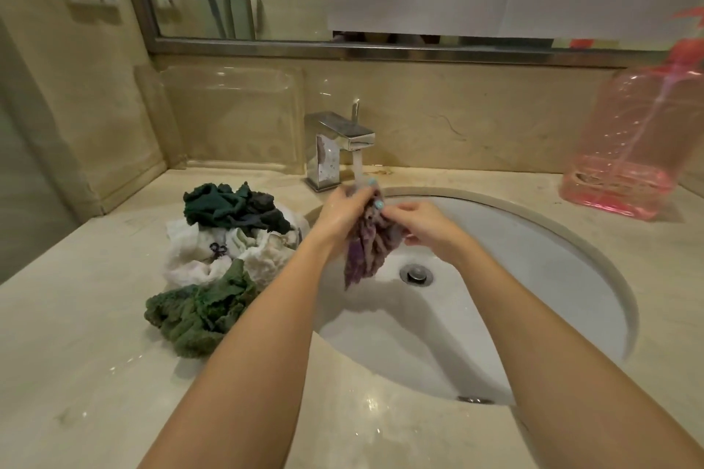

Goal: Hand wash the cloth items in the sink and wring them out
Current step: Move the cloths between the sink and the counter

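I have the purple cloth [367,251] bunched between both hands just above the centre of the frame, under the water [358,166] running from the tap [344,137]. My left hand [343,211] is curled round its upper part. My right hand [423,225] pinches the fabric just beside it. The cloth's loose end hangs over the sink [533,259], near the drain [416,273].

I judge this to be the wetting and rubbing of 1 item, with wringing not yet done. Next I need to rub the folds together under the stream, then twist with both hands over the bowl. A pile of cloths [228,240] waits on the counter [95,316] at centre left, so most of the washing seems ahead.
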